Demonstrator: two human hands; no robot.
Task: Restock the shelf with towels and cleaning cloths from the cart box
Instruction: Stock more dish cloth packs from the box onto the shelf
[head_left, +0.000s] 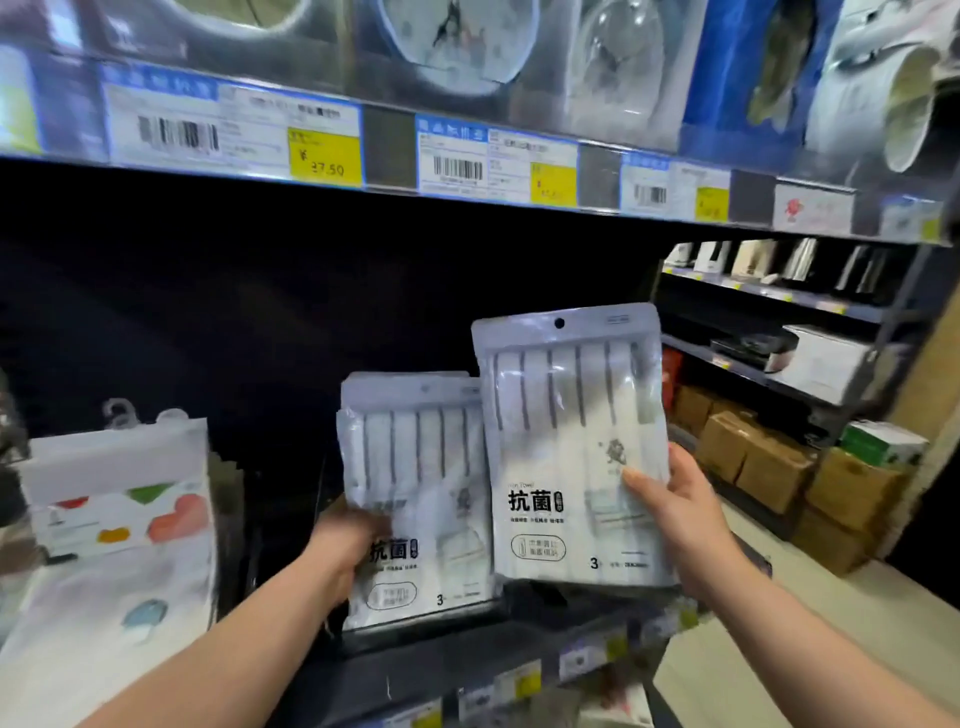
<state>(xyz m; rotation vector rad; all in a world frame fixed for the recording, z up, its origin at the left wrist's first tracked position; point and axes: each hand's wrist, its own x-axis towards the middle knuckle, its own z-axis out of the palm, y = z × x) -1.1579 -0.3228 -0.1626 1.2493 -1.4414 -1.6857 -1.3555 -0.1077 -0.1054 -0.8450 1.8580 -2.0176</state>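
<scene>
The person is standing in front of a dark shelf (467, 639) and is holding one pack of towels in each hand. The left hand (345, 540) is grasping the left towel pack (415, 499) at its lower left side; this pack is standing upright with its bottom edge on, or just above, the shelf board, and it seems that another pack is standing directly behind it, though the blur is making this hard to confirm. The right hand (680, 512) is gripping the right towel pack (571, 441) by its right edge, thumb on the front, and is keeping it lifted in the air, a little higher than the left pack and overlapping its right side.

As a judgement, the restocking is in progress and not near the end. The left pack is almost in its place, but the right pack is not yet put down. The shelf space behind and to the left of the packs is looking mostly dark and unfilled. At the far left, packs with coloured shapes (119, 519) are already standing on the same shelf. The cart box is not in view, so it is not possible to say how many packs are remaining. Above, the price labels (322, 150) are running along the upper shelf edge.
</scene>
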